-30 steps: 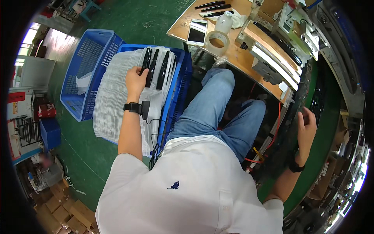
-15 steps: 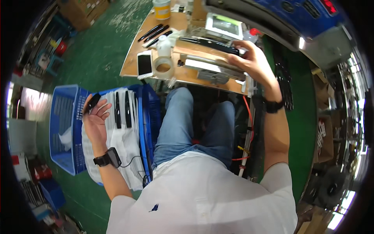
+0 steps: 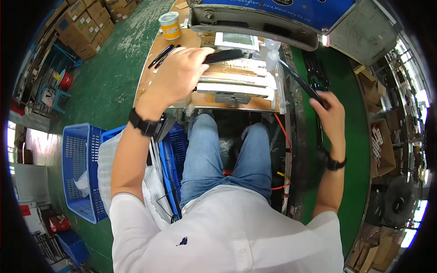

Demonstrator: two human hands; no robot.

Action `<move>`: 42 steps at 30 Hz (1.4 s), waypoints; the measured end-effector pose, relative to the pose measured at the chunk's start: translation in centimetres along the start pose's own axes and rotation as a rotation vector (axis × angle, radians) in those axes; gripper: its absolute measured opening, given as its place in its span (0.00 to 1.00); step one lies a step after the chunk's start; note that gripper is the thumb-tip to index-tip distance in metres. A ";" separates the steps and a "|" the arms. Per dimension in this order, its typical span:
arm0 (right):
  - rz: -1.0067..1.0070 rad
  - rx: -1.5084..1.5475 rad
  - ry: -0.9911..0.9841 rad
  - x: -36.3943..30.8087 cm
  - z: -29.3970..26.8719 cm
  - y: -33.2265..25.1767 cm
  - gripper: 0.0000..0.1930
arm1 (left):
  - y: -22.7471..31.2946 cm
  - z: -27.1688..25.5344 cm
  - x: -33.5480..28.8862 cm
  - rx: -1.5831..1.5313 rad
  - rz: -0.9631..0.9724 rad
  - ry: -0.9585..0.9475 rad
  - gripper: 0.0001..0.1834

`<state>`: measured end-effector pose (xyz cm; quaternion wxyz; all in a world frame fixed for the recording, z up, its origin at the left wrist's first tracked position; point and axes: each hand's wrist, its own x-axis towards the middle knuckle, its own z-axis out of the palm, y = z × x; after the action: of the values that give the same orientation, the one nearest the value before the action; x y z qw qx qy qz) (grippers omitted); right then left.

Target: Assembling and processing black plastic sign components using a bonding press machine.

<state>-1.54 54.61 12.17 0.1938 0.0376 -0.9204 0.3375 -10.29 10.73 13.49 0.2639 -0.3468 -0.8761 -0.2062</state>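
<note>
My left hand (image 3: 180, 75) is over the wooden workbench (image 3: 148, 75), its fingers closed on a glossy black plastic strip (image 3: 225, 55). That strip lies at or just above a pale metal fixture (image 3: 234, 88); whether it touches is not clear. Out to the right, my right hand (image 3: 330, 111) grips the near end of another long black plastic strip (image 3: 296, 77), which slants up toward the bench's right edge. Several more black strips (image 3: 160, 57) lie on the bench beyond my left hand, partly covered by it.
A blue press machine (image 3: 273, 8) overhangs the bench's back. Behind the fixture are a small screen (image 3: 236, 40) and a plastic bottle (image 3: 272, 58). A yellow-and-white bucket (image 3: 170, 26) stands far left. Blue crate (image 3: 75, 175) and white foam sheets (image 3: 109, 159) sit left; a green belt (image 3: 353, 136) runs right.
My left hand has moved from above the foam sheets up to the fixture with a black strip. My right hand has carried its strip off the fixture, rightward and nearer. The view has shifted.
</note>
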 end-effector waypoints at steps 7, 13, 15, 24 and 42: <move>0.378 -0.205 0.092 -12.9 -7.3 13.7 0.18 | 0.6 4.1 2.4 0.016 0.134 -0.120 0.23; 0.511 -0.349 0.041 -17.8 -6.5 21.9 0.22 | 0.3 2.2 -4.7 0.062 0.002 0.192 0.20; 0.461 -0.322 -0.008 -17.9 -5.6 23.4 0.22 | -0.5 0.1 -10.8 -0.020 -0.228 0.236 0.17; 0.389 -0.373 -0.191 -14.1 -6.2 21.8 0.26 | -0.4 -0.7 -33.0 0.082 -1.190 0.057 0.14; -0.079 0.147 -0.333 2.7 6.1 -2.7 0.18 | -1.0 -0.2 -31.3 -0.484 -1.258 0.364 0.17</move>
<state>-5.50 48.81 10.57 0.0485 0.1430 -0.9105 0.3849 8.51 -5.70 -5.47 0.1523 0.2173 -0.7819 -0.5641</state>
